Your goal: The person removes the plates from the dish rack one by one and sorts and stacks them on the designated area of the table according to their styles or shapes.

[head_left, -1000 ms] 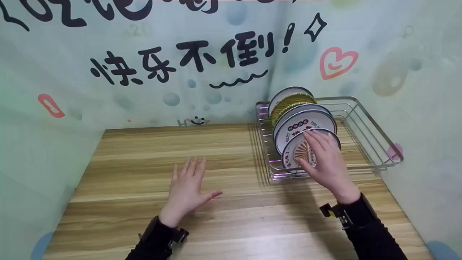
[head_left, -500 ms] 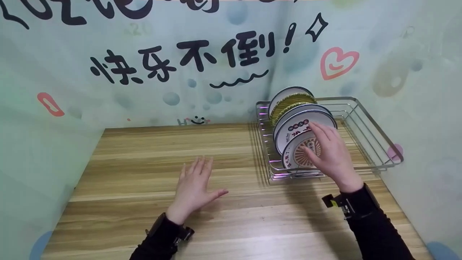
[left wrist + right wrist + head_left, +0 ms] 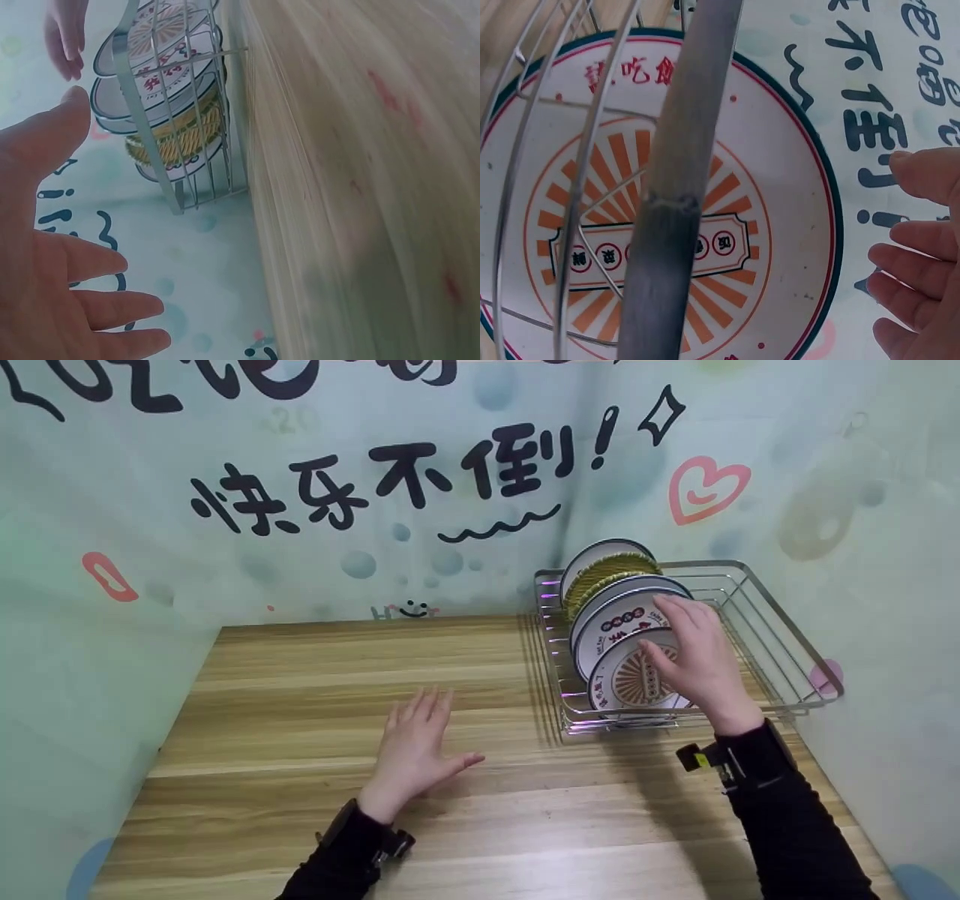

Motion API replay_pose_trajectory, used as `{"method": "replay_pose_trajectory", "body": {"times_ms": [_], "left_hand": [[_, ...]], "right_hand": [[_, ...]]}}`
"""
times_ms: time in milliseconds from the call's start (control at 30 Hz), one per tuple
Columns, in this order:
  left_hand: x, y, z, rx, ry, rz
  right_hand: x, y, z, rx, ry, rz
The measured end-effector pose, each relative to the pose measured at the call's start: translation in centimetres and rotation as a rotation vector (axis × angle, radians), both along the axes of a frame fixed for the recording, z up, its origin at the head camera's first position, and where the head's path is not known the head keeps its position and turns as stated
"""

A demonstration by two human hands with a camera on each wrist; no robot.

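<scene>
In the head view my left hand is held over the wooden table with fingers spread and thumb out, holding nothing. My right hand hovers above the front of the metal wire rack, its fingers apart and nothing between them. Below and beside it, a white plate with an orange sunburst stands on edge at the rack's front. Behind that plate lean a larger white plate with red lettering, further rimmed plates and a yellow-green woven piece. The right wrist view shows the sunburst plate through the wires, apart from the fingers.
The wooden table meets a printed cloth backdrop at its back and sides. The rack stands at the table's back right, its right part holding no plates. Its raised metal rim crosses in front of the sunburst plate.
My right hand has drawn up and slightly right, off the sunburst plate, uncovering more of it. My left hand has drifted a little to the right. The plates stay in place.
</scene>
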State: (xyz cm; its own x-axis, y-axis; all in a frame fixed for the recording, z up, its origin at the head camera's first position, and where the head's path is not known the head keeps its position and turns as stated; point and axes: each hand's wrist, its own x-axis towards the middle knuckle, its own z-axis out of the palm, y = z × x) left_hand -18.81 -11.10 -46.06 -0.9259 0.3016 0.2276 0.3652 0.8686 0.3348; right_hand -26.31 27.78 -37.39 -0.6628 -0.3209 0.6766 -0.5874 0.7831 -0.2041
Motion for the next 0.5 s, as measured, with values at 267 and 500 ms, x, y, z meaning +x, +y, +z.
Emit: {"method": "replay_pose_trajectory", "body": {"times_ms": [267,500], "left_hand": [[-0.3,0.7,-0.1,0.016,-0.001,-0.018],[-0.6,1.2,-0.2,0.030,0.005,-0.026]], "right_hand": [[-1.1,0.2,0.2,-0.008,-0.045,-0.037],[-2.2,0.2,0.8,-0.020,-0.070,-0.075]]}}
